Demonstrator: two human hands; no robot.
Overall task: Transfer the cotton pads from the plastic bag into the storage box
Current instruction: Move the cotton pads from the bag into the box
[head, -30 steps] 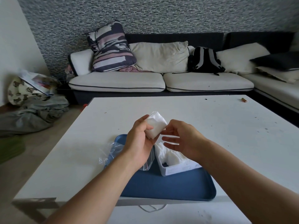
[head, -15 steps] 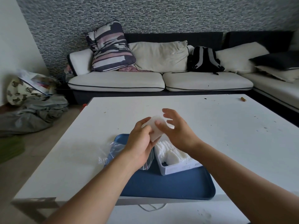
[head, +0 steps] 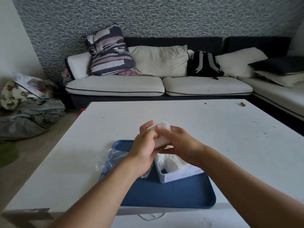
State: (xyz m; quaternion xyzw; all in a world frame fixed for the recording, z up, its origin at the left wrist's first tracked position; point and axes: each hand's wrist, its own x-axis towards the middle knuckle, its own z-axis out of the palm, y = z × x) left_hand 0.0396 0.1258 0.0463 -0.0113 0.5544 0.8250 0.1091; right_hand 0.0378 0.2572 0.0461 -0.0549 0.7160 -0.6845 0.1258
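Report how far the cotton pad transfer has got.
Done: the storage box on the blue tray already holds white cotton pads, though an empty gap shows at its near end. In hand: the left hand and right hand together grip a stack of pads above the box. Left: placing that stack in; the plastic bag lies crumpled, and any remaining contents cannot be seen.

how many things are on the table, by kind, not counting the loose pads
blue tray: 1
white storage box: 1
clear plastic bag: 1
small brown item at the far corner: 1
total: 4
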